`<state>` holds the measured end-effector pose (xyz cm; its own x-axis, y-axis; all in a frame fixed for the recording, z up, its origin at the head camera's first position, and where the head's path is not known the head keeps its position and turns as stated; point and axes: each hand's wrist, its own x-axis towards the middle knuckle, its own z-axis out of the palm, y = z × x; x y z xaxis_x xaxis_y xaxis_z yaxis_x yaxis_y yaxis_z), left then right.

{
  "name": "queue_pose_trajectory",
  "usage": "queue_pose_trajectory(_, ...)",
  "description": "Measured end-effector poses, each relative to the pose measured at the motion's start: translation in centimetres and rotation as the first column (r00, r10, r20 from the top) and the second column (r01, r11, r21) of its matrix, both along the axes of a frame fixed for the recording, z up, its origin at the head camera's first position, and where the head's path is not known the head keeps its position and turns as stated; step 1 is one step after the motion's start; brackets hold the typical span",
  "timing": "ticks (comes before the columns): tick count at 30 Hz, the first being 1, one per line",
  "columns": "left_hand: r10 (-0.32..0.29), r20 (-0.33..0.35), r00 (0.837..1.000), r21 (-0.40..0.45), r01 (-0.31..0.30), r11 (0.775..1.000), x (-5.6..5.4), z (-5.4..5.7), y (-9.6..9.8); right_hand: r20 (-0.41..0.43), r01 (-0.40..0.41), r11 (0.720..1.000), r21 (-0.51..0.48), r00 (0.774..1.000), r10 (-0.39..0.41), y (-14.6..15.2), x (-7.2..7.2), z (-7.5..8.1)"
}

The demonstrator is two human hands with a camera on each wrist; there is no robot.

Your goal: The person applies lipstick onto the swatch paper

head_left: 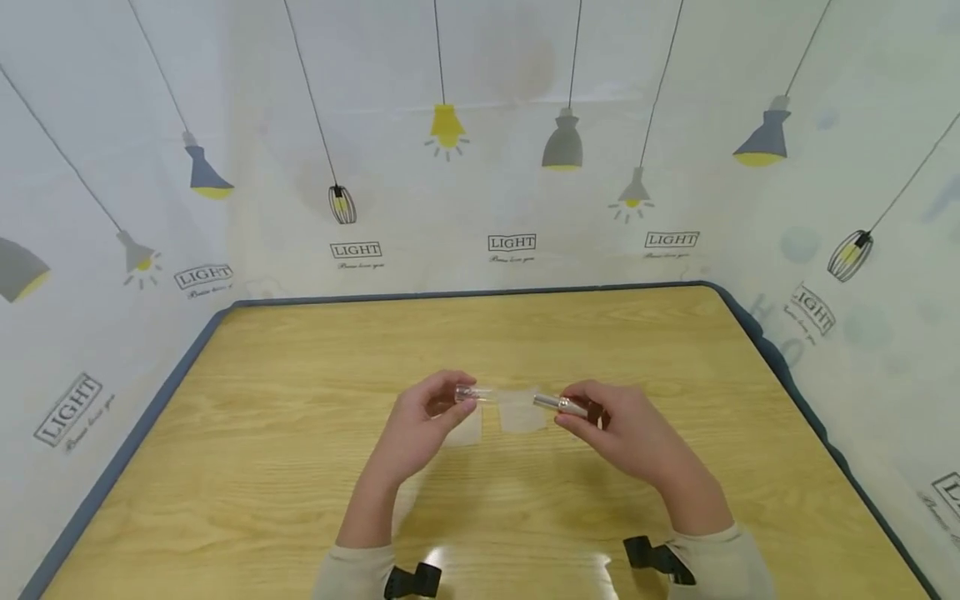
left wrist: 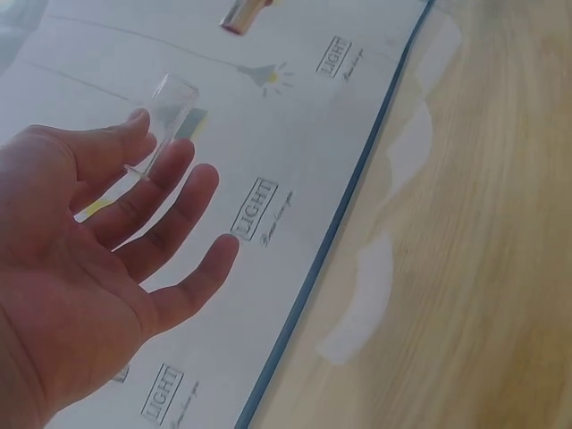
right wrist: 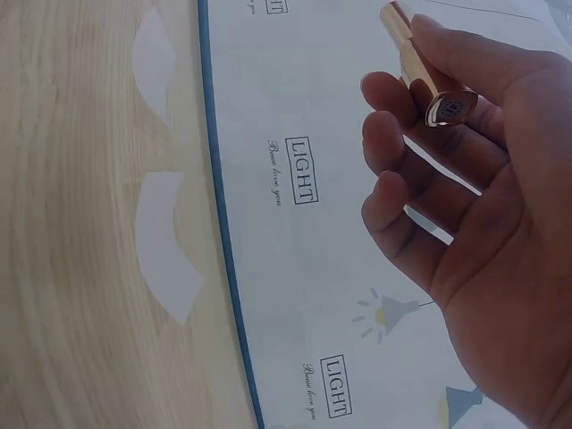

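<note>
The left hand's [head_left: 420, 427] fingers hold the clear cap [head_left: 478, 394] in a pinch between thumb and forefinger, the others spread loosely. To the right of the clear cap, the right hand's [head_left: 624, 427] fingers grip a metallic lipstick tube [head_left: 561, 404], its narrow end facing the cap; the two are apart. The step in hand looks like lining them up, though whether for fitting or parting I cannot tell. Joining them would call for evening out the tube's slight tilt against the cap, with a light pinch. Below the clear cap, pale patches [head_left: 523, 414], paper or glare, show on the desk [head_left: 285, 433]; beyond it rises the lamp-printed wall covering [head_left: 510, 196].
</note>
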<state>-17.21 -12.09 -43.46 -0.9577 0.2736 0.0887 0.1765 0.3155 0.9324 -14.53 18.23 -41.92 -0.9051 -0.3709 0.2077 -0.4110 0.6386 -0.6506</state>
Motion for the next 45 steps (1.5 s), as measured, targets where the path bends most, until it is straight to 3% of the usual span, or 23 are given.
queue_pose_trajectory(7,0.143,-0.015,0.990,-0.048,-0.144,0.988,-0.5,0.1,-3.4,0.006,0.025,1.000,0.007,1.000,-0.025,0.5,-0.2,-0.3)
queue_pose_trajectory(15,0.209,-0.041,0.977,-0.139,-0.213,0.967,-0.5,-0.2,-6.5,0.032,0.012,1.000,-0.006,0.999,-0.012,0.8,-0.7,-0.3)
queue_pose_trajectory(21,0.186,-0.092,0.978,-0.278,-0.204,0.939,-0.8,-1.1,-7.4,0.021,-0.015,0.999,-0.031,1.000,0.015,0.7,-0.7,-0.3)
queue_pose_trajectory(27,0.164,-0.041,0.986,-0.391,-0.167,0.905,-0.6,-2.2,-7.9,0.058,-0.007,1.000,-0.023,0.998,0.009,0.5,-0.6,-1.1)
queue_pose_trajectory(38,0.169,0.029,0.985,-0.416,-0.142,0.898,-1.0,-3.7,-8.6,0.056,0.010,0.999,-0.045,0.998,-0.007,0.7,-0.2,-1.1)
queue_pose_trajectory(45,0.166,0.070,0.984,-0.410,-0.124,0.904,-0.9,-3.8,-8.6,0.052,0.014,0.999,-0.051,0.999,-0.012,0.8,-0.1,-1.1)
